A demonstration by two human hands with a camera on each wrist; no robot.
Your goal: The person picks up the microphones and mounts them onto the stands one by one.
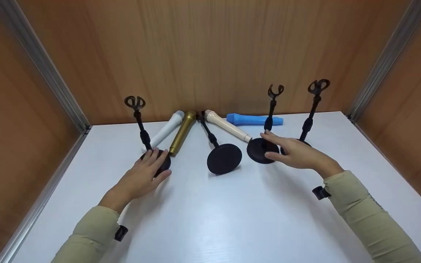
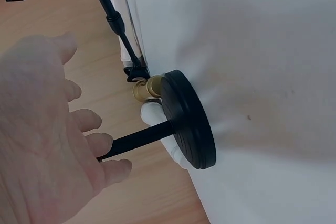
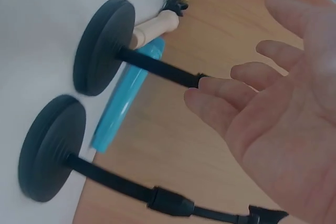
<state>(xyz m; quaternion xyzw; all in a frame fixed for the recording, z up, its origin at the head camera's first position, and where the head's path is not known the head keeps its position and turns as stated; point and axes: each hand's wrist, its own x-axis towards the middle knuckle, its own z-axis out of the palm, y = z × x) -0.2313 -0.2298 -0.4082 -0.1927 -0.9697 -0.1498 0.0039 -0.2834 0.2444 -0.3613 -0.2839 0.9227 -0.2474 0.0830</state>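
My left hand point(image 1: 141, 179) reaches over the round base of the left black microphone stand point(image 1: 143, 133). Its fingers are loosely extended, and in the left wrist view the fingertips come right at that stand's pole point(image 2: 139, 139). On the other side, my right hand point(image 1: 298, 151) has its fingers stretched toward another upright microphone stand point(image 1: 270, 109), fingertips at the pole point(image 3: 163, 70). A further stand point(image 1: 309, 122) rises just behind the right hand, its base partly hidden. Between the hands, a tipped microphone stand point(image 1: 224, 159) lies with its base underside facing me.
Along the back wall lie a white microphone point(image 1: 168, 128), a gold microphone point(image 1: 183, 133), a cream microphone point(image 1: 228, 126) and a blue microphone point(image 1: 254, 119). Wood-grain panels point(image 1: 210, 54) enclose the white table point(image 1: 210, 219) at the back and both sides.
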